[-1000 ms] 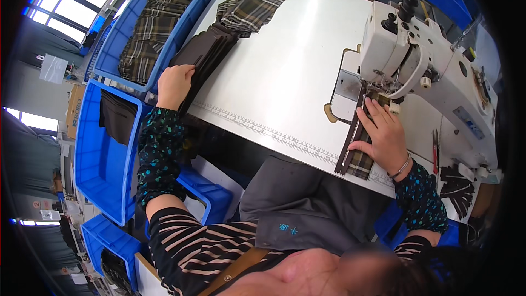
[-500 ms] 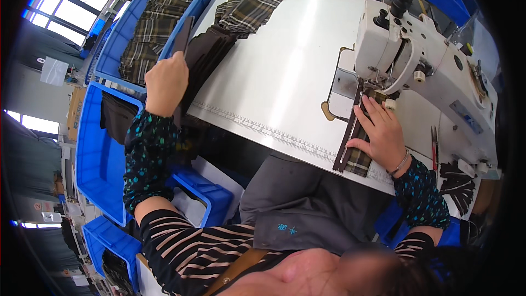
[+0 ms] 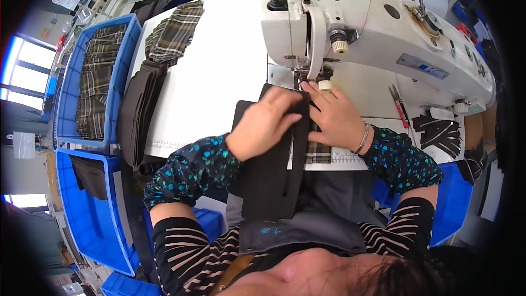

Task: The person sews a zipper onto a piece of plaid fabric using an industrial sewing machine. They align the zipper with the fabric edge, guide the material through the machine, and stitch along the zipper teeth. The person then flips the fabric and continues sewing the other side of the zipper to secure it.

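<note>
My left hand (image 3: 262, 121) is closed on a dark brown fabric panel (image 3: 263, 186) with a long slot, its fingers at the panel's top end. The panel hangs over the table's front edge in front of the sewing machine's presser foot (image 3: 300, 77). Just to its right, my right hand (image 3: 334, 118) lies with fingers stretched out on a plaid strip (image 3: 319, 153), fingertips just below the foot. The panel partly hides that strip and the zipper seen on it earlier.
The white machine (image 3: 372, 22) spans the upper right; scissors (image 3: 401, 109) and loose zippers (image 3: 438, 134) lie rightward. Leftward are plaid pieces (image 3: 172, 30), a dark fabric stack (image 3: 137, 115), a blue bin (image 3: 70, 120) of plaid and another (image 3: 90, 225) with dark pieces.
My left hand took a dark piece from the left stack and carried it rightward to the machine, beside my right hand. The view has turned toward the machine.
</note>
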A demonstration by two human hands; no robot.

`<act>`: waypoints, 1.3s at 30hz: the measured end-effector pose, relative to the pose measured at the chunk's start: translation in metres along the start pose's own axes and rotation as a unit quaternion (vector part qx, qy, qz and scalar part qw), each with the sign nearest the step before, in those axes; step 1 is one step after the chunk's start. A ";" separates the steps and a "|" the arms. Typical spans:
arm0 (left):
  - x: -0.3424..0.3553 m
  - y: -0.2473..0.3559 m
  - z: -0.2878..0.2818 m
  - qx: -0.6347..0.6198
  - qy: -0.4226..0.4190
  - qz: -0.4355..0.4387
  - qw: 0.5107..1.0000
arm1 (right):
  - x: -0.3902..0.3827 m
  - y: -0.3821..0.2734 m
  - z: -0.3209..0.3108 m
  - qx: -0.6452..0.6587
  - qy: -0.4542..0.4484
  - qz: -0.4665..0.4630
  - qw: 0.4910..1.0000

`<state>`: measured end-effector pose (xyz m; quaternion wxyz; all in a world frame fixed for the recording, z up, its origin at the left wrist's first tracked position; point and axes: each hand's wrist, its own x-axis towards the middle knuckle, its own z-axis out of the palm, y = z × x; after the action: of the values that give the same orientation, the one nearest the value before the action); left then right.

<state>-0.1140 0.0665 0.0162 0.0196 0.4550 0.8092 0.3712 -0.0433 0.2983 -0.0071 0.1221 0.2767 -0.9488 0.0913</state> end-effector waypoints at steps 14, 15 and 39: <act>0.057 -0.031 -0.004 -0.093 0.008 -0.196 0.976 | 0.002 -0.004 -0.006 0.025 -0.017 0.006 1.000; 0.056 -0.022 -0.006 -0.035 0.001 -0.209 0.977 | 0.002 -0.003 -0.003 0.023 -0.017 0.004 1.000; 0.008 -0.034 0.015 0.150 -0.001 0.045 0.988 | 0.002 -0.004 -0.002 0.050 0.005 0.012 0.999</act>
<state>-0.1375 0.0705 -0.0132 -0.0648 0.4891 0.8344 0.2458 -0.0425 0.2944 -0.0046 0.1115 0.2707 -0.9458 0.1409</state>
